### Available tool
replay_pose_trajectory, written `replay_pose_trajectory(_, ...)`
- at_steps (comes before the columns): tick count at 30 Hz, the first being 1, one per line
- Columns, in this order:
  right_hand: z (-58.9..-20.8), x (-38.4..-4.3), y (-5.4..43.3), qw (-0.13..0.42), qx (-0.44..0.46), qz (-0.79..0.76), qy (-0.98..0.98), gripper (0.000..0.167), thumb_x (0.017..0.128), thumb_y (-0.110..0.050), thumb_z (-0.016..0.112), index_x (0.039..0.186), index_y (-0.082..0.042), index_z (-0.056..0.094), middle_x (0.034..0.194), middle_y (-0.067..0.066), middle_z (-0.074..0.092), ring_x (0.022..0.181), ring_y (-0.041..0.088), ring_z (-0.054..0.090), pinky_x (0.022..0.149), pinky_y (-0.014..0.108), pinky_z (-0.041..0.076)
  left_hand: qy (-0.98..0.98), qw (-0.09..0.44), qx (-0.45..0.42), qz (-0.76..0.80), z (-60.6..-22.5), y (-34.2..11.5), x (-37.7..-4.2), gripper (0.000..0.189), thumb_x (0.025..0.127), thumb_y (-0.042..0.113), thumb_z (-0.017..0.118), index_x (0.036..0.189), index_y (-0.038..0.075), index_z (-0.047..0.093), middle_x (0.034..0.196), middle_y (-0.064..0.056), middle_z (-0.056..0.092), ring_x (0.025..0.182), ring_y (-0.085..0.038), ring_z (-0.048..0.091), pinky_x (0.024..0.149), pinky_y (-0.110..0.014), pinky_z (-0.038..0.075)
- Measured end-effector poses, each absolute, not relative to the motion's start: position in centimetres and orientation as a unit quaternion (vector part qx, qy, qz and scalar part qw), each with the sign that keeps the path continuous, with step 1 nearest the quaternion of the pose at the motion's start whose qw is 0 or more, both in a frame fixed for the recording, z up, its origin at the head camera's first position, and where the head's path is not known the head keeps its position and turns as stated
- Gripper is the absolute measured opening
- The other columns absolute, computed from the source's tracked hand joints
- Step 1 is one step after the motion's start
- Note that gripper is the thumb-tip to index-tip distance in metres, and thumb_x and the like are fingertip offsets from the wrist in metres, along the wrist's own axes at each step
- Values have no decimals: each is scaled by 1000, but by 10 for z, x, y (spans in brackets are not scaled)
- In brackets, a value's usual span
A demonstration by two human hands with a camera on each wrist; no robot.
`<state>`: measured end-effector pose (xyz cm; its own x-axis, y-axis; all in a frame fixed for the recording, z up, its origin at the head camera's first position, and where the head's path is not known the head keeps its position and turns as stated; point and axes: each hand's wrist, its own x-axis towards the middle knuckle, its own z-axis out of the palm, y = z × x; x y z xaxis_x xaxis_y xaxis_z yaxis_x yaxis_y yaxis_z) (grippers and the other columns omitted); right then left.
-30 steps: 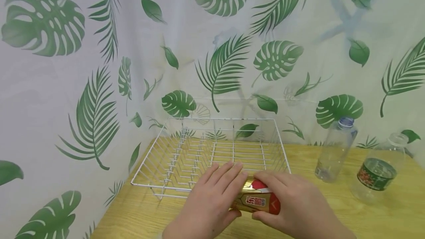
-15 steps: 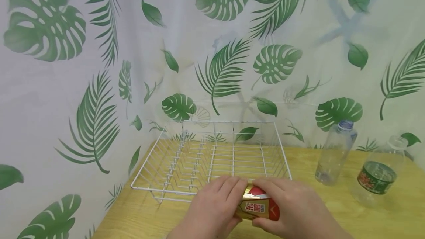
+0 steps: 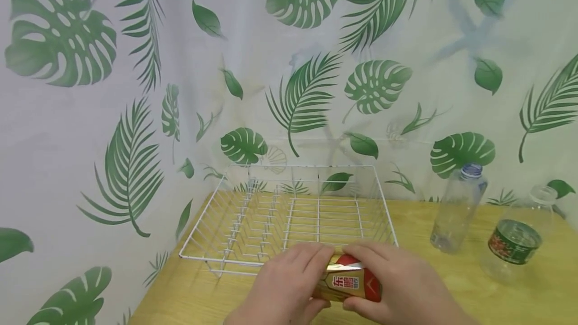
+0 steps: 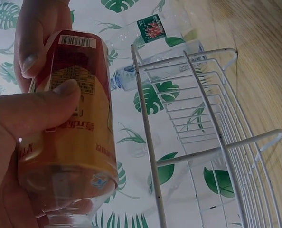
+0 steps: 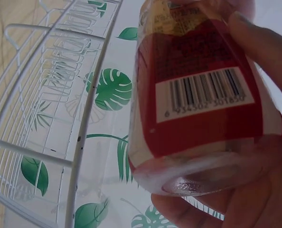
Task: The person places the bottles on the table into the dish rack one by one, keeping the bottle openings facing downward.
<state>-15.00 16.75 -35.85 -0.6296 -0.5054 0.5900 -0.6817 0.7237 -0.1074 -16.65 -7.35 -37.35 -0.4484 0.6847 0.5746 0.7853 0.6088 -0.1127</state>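
A plastic drink bottle (image 3: 346,282) with a gold and red label lies sideways between both hands, in front of the rack. My left hand (image 3: 289,285) grips its neck-end half; in the left wrist view that thumb (image 4: 46,109) presses the label above the clear shoulder. Around the base end curls my right hand (image 3: 402,285). The right wrist view has the bottle's red label and barcode (image 5: 205,95) facing the camera, with clear plastic at the base. In the head view the fingers cover both ends of the bottle.
Just beyond the hands a white wire dish rack (image 3: 226,261) stands on the wooden table (image 3: 180,295). To its right are a clear bottle (image 3: 456,214) with a bluish neck and a wider clear bottle (image 3: 515,239) with a green label. A leaf-patterned sheet (image 3: 316,114) hangs behind.
The bottle and both hands have come slightly down and toward the person. My left fingers, earlier stretched forward over the bottle, are drawn in around it.
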Motion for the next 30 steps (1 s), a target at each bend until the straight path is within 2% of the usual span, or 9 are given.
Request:
replay_pose_trajectory(6,-354,-151,175,231,324,216,-892,77,75,-65,80,139,-29,58,129,-12,60,97,9,63,65,23,54,-850,290,-426,-108,-372,-79,-172,85,70,38,93,140,13,51,127,1,60,117,-15,59,87,-30,57)
replay_pose_trajectory(10,-351,-153,181,220,307,241,-894,91,73,-59,85,151,-31,46,137,-7,57,109,14,62,75,33,57,-858,273,-412,-144,-371,-83,-178,87,72,38,92,143,16,48,128,2,61,117,-13,59,87,-31,56)
replay_pose_trajectory(13,-349,-155,185,212,294,269,-892,98,72,-52,89,155,-32,40,139,-8,56,113,15,61,81,42,57,-865,250,-397,-178,-371,-85,-182,88,74,40,91,147,18,45,131,3,60,118,-12,59,89,-33,56)
replay_pose_trajectory(16,-348,-156,187,196,287,316,-883,103,72,-42,92,157,-32,35,143,-10,53,117,15,59,86,43,55,-869,219,-382,-226,-372,-87,-184,88,77,40,89,149,20,43,133,4,60,116,-11,58,90,-32,55)
replay_pose_trajectory(19,-348,-158,189,174,292,380,-860,106,74,-27,92,159,-29,30,151,-6,48,126,13,54,97,31,49,-864,181,-366,-295,-373,-88,-185,86,79,39,87,150,25,42,135,7,59,115,-9,58,91,-32,53)
replay_pose_trajectory(22,-350,-162,192,161,325,456,-813,107,75,-6,88,161,-21,25,158,6,40,137,12,45,107,19,38,-847,131,-352,-375,-373,-88,-185,82,82,38,85,151,30,42,135,10,57,114,-9,56,91,-32,52)
replay_pose_trajectory(25,-352,-166,193,148,367,517,-759,107,76,7,81,162,-12,21,159,17,36,143,15,39,111,18,32,-815,68,-347,-459,-374,-86,-185,78,84,36,83,150,33,42,135,11,56,115,-12,55,94,-33,51)
replay_pose_trajectory(27,-354,-170,193,143,398,552,-719,103,79,6,79,161,-5,18,158,22,34,143,20,39,112,20,34,-783,19,-349,-514,-376,-83,-185,75,86,34,82,150,34,43,134,9,57,117,-14,55,94,-34,51)
replay_pose_trajectory(30,-358,-171,188,116,420,608,-664,96,89,-6,77,161,-1,14,159,23,32,141,25,42,109,25,40,-736,-50,-360,-571,-381,-77,-184,71,90,35,78,151,35,42,133,7,58,117,-16,56,95,-33,52)
